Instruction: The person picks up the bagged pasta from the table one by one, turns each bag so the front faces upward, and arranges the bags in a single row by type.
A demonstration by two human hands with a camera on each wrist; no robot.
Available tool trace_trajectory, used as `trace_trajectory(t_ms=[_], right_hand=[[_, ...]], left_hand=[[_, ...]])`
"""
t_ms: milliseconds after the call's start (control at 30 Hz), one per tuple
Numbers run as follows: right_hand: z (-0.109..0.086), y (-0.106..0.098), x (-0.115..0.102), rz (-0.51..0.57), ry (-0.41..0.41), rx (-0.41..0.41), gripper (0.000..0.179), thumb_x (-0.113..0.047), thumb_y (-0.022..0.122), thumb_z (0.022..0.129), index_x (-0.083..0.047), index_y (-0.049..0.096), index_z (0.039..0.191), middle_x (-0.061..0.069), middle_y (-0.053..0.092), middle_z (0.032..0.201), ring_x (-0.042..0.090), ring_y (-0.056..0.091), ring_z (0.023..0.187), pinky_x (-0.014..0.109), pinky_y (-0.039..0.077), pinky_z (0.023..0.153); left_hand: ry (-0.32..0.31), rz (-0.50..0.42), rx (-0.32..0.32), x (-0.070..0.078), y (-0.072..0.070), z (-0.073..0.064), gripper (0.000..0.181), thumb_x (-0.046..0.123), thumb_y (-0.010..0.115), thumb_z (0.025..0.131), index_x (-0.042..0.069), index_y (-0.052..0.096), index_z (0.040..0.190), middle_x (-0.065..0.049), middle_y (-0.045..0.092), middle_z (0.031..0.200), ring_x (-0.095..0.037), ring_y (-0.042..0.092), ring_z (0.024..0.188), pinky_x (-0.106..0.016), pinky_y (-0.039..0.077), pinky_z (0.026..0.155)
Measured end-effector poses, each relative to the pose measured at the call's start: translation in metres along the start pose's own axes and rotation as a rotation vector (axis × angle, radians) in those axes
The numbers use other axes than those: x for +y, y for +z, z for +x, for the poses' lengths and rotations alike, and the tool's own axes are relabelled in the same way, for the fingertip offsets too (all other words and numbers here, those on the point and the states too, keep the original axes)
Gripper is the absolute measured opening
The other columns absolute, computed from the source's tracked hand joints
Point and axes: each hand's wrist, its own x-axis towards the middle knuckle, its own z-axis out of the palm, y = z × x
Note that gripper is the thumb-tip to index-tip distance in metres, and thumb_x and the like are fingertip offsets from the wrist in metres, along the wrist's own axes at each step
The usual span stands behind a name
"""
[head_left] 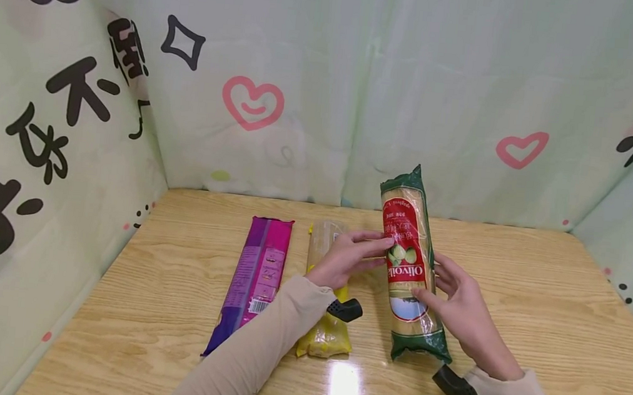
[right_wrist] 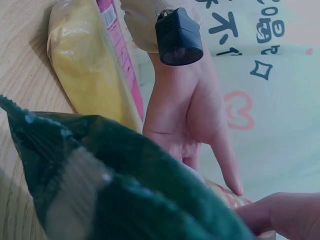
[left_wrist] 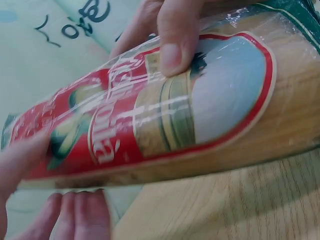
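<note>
A clear packet of spaghetti (head_left: 409, 268) with green ends and a red Olivoila label is lifted off the table, tilted with its far end raised. My right hand (head_left: 467, 311) grips its right side, the thumb on the front and the fingers behind. At the left edge my left hand (head_left: 345, 259) holds it too; in the left wrist view its thumb lies on the label (left_wrist: 115, 115) and its fingertips show beneath the packet. The green end (right_wrist: 100, 170) fills the near part of the right wrist view and hides some of the right hand.
On the wooden table (head_left: 130, 325) to the left lie a yellow and clear packet (head_left: 327, 336), partly under the left forearm, and a purple and pink packet (head_left: 257, 261) beside it. A printed curtain (head_left: 308, 159) stands along the back and both sides.
</note>
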Motion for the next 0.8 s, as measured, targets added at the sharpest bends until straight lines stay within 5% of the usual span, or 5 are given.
trace_trajectory(t_ms=[300,800], right_hand=[[-0.0021,0.0011,-0.0039,0.019,-0.001,0.011,0.076,-0.011,0.068,0.094,-0.001,0.024,0.155,0.027,0.042,0.150,0.046,0.046,0.134,0.048,0.054,0.097],[0.0036,0.0026,0.0052,-0.063,0.007,-0.049,0.074,-0.021,0.068,0.096,0.000,0.025,0.153,0.027,0.049,0.139,0.042,0.055,0.122,0.039,0.060,0.086]], left_hand=[[-0.031,-0.019,-0.155,0.0004,-0.0072,0.0000,0.045,0.012,0.065,0.096,0.000,0.053,0.138,-0.017,0.063,0.131,-0.029,0.063,0.118,-0.044,0.053,0.101],[-0.003,-0.021,0.016,0.0018,0.0000,-0.0046,0.046,0.015,0.075,0.088,0.006,0.060,0.131,-0.010,0.070,0.115,-0.019,0.069,0.095,-0.037,0.060,0.086]])
